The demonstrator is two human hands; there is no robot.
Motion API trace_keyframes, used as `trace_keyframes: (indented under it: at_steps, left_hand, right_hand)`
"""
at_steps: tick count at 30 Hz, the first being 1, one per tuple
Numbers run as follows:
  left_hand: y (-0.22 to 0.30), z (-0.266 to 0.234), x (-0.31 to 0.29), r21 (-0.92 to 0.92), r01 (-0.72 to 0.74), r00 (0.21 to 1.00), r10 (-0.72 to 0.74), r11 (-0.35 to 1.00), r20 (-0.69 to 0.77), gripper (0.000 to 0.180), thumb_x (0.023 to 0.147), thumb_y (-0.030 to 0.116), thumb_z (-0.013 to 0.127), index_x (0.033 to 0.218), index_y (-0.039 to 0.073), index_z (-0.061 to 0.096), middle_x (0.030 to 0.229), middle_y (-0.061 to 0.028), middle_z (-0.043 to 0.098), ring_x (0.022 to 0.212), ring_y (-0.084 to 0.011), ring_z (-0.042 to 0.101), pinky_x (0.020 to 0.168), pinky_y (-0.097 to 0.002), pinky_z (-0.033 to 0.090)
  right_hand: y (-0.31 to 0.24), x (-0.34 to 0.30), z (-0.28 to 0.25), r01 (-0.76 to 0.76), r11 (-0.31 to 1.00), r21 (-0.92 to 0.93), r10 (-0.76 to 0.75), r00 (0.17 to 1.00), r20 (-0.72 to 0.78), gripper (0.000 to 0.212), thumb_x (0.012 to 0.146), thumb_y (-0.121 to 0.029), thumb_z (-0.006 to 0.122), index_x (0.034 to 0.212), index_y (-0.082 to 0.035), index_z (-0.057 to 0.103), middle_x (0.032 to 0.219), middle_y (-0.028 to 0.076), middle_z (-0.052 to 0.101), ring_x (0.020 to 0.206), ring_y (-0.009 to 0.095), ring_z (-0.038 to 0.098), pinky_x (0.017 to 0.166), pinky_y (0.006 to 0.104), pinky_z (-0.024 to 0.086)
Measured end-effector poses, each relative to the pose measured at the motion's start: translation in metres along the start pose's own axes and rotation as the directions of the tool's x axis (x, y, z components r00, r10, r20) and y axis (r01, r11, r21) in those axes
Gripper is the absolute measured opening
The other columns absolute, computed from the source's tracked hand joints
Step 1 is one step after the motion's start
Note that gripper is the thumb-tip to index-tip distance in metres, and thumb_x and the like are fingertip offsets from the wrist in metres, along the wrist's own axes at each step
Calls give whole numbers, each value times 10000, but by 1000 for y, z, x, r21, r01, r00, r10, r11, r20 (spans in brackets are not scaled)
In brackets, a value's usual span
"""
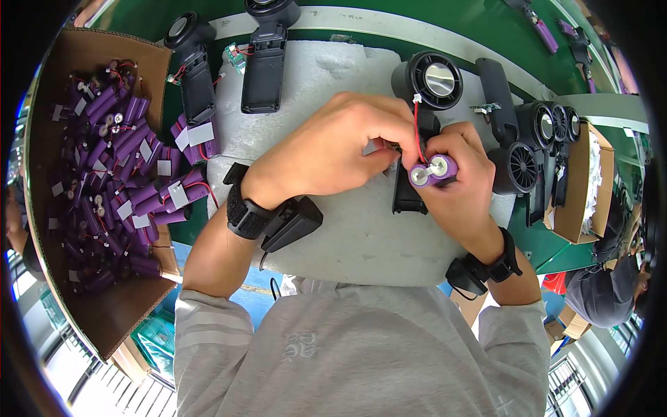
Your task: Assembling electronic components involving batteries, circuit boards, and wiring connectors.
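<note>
In my right hand (pixel 462 174) is a purple two-cell battery pack (pixel 432 172), its metal-tabbed ends facing up. A red lead (pixel 417 128) rises from the pack to a small white plug (pixel 417 99). My left hand (pixel 333 149) is closed in a pinch just left of the pack; what its fingertips grip is mostly hidden by the fingers. Beneath both hands lies a black handheld fan, with its round head (pixel 439 80) beyond them and its handle (pixel 408 198) partly covered. A grey-white foam pad (pixel 333 236) supports the fan.
At left stands a cardboard box (pixel 132 306) heaped with purple battery packs (pixel 104 187). Black fan bodies with dangling circuit boards (pixel 264 76) lie at the pad's far left. More fans (pixel 517 167) and a small carton (pixel 580 187) are at right.
</note>
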State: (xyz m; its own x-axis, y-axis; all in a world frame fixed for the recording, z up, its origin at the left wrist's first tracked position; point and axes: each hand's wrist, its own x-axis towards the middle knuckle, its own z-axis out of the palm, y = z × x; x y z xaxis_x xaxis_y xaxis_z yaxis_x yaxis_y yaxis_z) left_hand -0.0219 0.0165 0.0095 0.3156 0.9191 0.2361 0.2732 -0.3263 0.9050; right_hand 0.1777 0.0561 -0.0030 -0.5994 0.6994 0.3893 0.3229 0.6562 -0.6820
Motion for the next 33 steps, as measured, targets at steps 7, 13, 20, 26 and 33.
trace_keyframes:
  at_steps: [7, 13, 20, 26, 33]
  left_hand:
    - [-1, 5, 1, -39, -1, 1000, 0, 999, -30, 215, 694, -136, 632, 822, 36, 641, 838, -77, 609, 767, -232, 612, 635, -316, 483]
    - [1, 1, -2, -47, 112, 993, -110, 993, 45, 217, 695, -148, 646, 814, 33, 636, 912, -75, 602, 817, -192, 591, 681, -289, 475]
    - [-5, 7, -1, -232, 84, 995, -95, 969, -37, 109, 786, 47, 736, 865, 31, 663, 829, -23, 623, 695, -128, 561, 602, -265, 460]
    - [-6, 6, -2, -266, 115, 991, -130, 957, -38, 164, 842, 138, 759, 916, 15, 680, 828, -19, 622, 696, -95, 551, 597, -237, 445]
    - [-9, 7, -3, -332, 54, 991, -93, 942, -101, 174, 852, 159, 759, 917, 17, 681, 812, -30, 618, 676, -88, 549, 573, -233, 436]
  right_hand:
    - [13, 0, 2, 142, 981, 129, -138, 990, -38, 339, 712, 22, 771, 970, -20, 555, 851, 68, 554, 709, 162, 546, 628, 277, 452]
    - [1, -8, -10, 46, 937, 346, -1, 992, -128, 414, 760, -9, 761, 1089, -7, 510, 759, 54, 552, 646, 128, 518, 591, 248, 427]
    - [11, -9, -14, 166, 894, 417, -121, 984, -131, 334, 750, -12, 777, 1012, 10, 572, 734, 70, 575, 595, 125, 520, 549, 247, 419]
    - [9, -1, -13, 227, 957, 180, -200, 967, -158, 202, 777, -7, 755, 957, 9, 664, 784, 75, 594, 605, 123, 520, 528, 251, 414]
    - [1, -2, -12, 65, 993, 98, -56, 995, -83, 133, 843, -29, 694, 975, -12, 698, 858, 73, 574, 636, 135, 511, 554, 247, 400]
